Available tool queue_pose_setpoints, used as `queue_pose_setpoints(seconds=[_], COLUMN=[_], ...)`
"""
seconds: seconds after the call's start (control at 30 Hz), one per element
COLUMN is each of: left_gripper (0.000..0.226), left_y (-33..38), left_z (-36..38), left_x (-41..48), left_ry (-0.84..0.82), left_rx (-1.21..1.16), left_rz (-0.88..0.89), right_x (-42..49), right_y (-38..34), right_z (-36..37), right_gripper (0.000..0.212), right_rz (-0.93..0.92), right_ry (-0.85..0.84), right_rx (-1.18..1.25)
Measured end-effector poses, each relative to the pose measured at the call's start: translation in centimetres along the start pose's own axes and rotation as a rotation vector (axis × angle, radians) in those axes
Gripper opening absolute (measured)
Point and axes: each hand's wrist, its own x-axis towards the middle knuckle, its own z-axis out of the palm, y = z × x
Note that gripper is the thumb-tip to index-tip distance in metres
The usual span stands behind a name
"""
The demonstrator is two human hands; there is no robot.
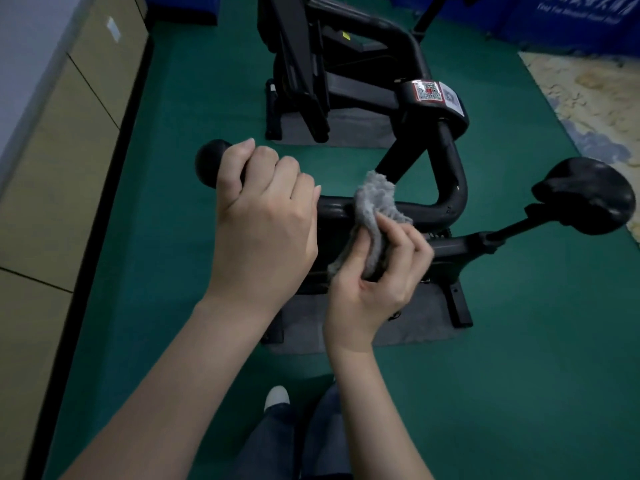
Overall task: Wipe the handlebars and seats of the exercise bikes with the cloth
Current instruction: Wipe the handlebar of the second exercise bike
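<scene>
Head view, starting at the fingertips: our right fingers [405,242] are curled round a fuzzy grey knitted cloth [375,202]. They pinch its bunched middle, while its upper fold lies draped over the black tubular handlebar [429,211] just beyond them. Beside them, our left fingers [266,164] are clenched round the black rounded grip [211,161] at the end of that bar, its knob sticking out past the knuckles. We take it the left hand [263,220] is steadying the bike. Further out from the right hand [377,275], past the bar's bend, the black padded saddle [585,194] sits on its post, well apart from the cloth. Beyond both hands stands a second black exercise bike [311,64] on the green floor [173,168]. We judge ourselves to be on the handlebar step of the near bike, with the seat not yet reached. Next, the cloth needs sliding along the tube toward the bend with firm, wrapped pressure. The left hand must also let go so the grip under it gets wiped too.
</scene>
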Motion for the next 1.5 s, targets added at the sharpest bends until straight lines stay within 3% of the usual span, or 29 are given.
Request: queue_pose_setpoints(seconds=[0.13,0.33,0.4,0.5,0.6,0.73,0.93,1.13,1.2,1.37,1.5], left_gripper=[0.035,0.034,0.033,0.033,0.033,0.032,0.029,0.029,0.028,0.025,0.03], left_y=[-0.2,-0.3,-0.3,-0.2,-0.3,-0.6,-0.6,-0.3,0.0,2.2,3.0], left_z=[-0.1,-0.2,-0.1,-0.1,0.0,-0.1,-0.2,-0.1,-0.2,0.0,0.8], left_x=[0.0,-0.1,-0.1,0.0,-0.1,-0.2,-0.2,-0.2,-0.2,-0.1,-0.4], left_ry=[-0.015,-0.006,0.001,0.006,0.005,-0.013,-0.028,-0.011,0.012,-0.006,-0.072], left_rx=[0.005,-0.007,-0.012,-0.024,-0.022,-0.03,-0.044,-0.052,-0.099,-0.257,-0.23], left_rz=[0.015,0.018,0.018,0.013,0.018,0.047,0.037,0.034,0.012,0.047,0.065], right_x=[-1.9,-2.5,-1.3,0.0,-0.2,-0.4,1.3,0.4,1.0,2.7,2.5], right_y=[-1.3,-1.3,-1.5,-2.8,-3.6,-3.4,-1.4,-2.1,-1.8,-0.6,-0.6], right_z=[-1.4,-4.0,-2.8,-0.6,0.7,0.8,-0.7,-0.3,-0.5,-1.7,-1.8], right_gripper=[0.012,0.014,0.019,0.013,0.021,0.014,0.018,0.015,0.012,0.01,0.008], right_rz=[0.158,1.073,1.225,1.252,1.284,1.347,1.242,1.14,1.173,1.206,1.207], right_ry=[-0.149,-0.046,-0.017,-0.128,-0.246,-0.427,-0.288,-0.577,-0.576,-0.386,-0.533], right_rx=[0.115,0.381,0.532,0.712,0.781,0.857,0.807,0.676,0.682,0.71,0.718])
